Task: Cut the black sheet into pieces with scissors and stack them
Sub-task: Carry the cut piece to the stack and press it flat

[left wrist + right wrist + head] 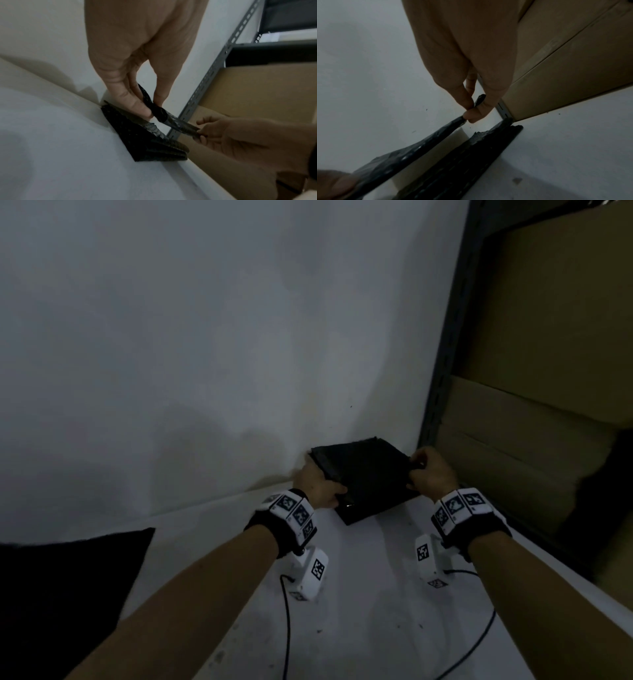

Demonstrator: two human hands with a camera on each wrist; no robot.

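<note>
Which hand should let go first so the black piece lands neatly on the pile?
Probably the right hand. It only pinches a corner of the black piece, held above the stack. The left hand has a fuller grip near the wall side, so it could steady the piece down.

Both arms reach forward, the left hand (320,486) and right hand (432,470) each pinching with curled fingers.
</note>
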